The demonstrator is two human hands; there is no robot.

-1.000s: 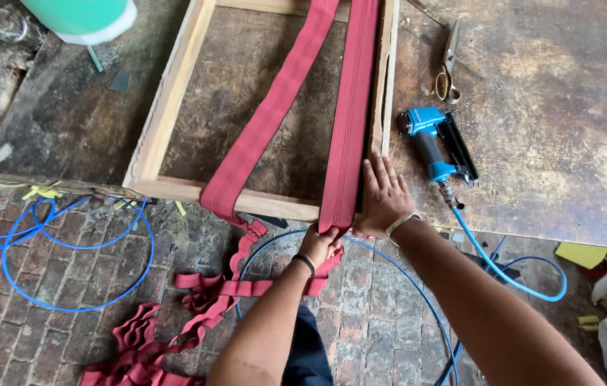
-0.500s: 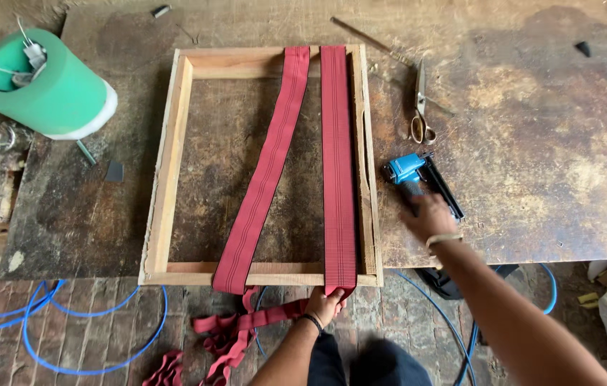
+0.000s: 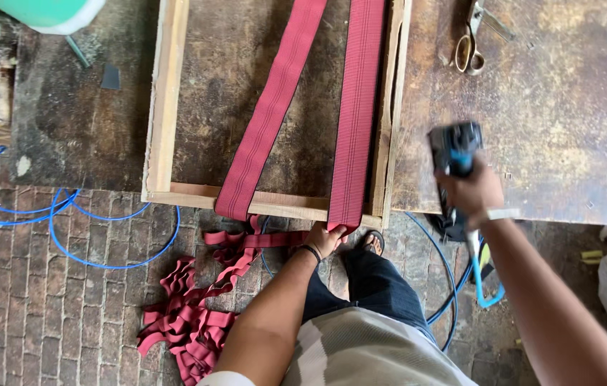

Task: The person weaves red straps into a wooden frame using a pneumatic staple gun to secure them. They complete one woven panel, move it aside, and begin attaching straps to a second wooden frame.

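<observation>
A wooden frame (image 3: 165,107) lies on a worn table, with two red webbing straps (image 3: 356,114) running across it to its near rail. My left hand (image 3: 325,237) grips the end of the right strap just below that rail, pulling it down over the edge. My right hand (image 3: 469,189) holds a blue pneumatic staple gun (image 3: 452,149) lifted above the table, right of the frame; it is blurred. A blue air hose (image 3: 486,286) hangs from the gun.
Loose red webbing (image 3: 189,314) is piled on the brick floor. Blue hose loops (image 3: 67,214) lie at the left. Scissors (image 3: 469,43) rest on the table at the top right, a green container (image 3: 50,11) at the top left. My leg and sandalled foot (image 3: 371,243) are below the frame.
My right hand went from pressing the strap to the staple gun and has lifted it off the table. My left hand has kept its hold on the strap end.
</observation>
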